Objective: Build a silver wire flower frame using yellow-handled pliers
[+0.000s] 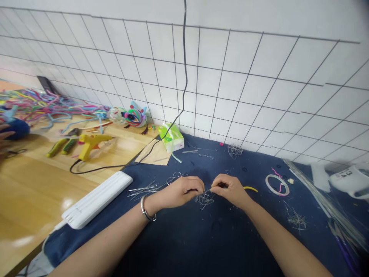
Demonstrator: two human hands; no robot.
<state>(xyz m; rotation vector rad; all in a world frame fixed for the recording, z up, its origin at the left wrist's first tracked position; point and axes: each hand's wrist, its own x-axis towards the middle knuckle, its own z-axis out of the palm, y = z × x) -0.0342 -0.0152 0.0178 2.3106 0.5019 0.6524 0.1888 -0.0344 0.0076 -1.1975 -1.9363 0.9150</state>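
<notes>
Near the middle of the dark blue cloth, both of my hands pinch a small tangle of thin silver wire [205,199]. My left hand [186,189], with a silver bangle [145,209] at the wrist, grips it from the left side. From the right, my right hand [229,188] holds a strand between thumb and fingertips. Loops of wire hang below the fingers, and the exact points of grip are hidden. Just left of my left hand lie straight wire pieces [144,189] and a curled wire [178,177]. A yellow strip [250,189] lies right of my right hand.
Left, a wooden table bears a yellow glue gun [91,144], pliers [65,143] and pipe cleaners [52,105]; another person's hand [4,134] shows there. A power strip [96,199], tissue pack [172,139], tape ring [276,185], long wires [325,204] and purple-handled tool [344,246] surround my hands.
</notes>
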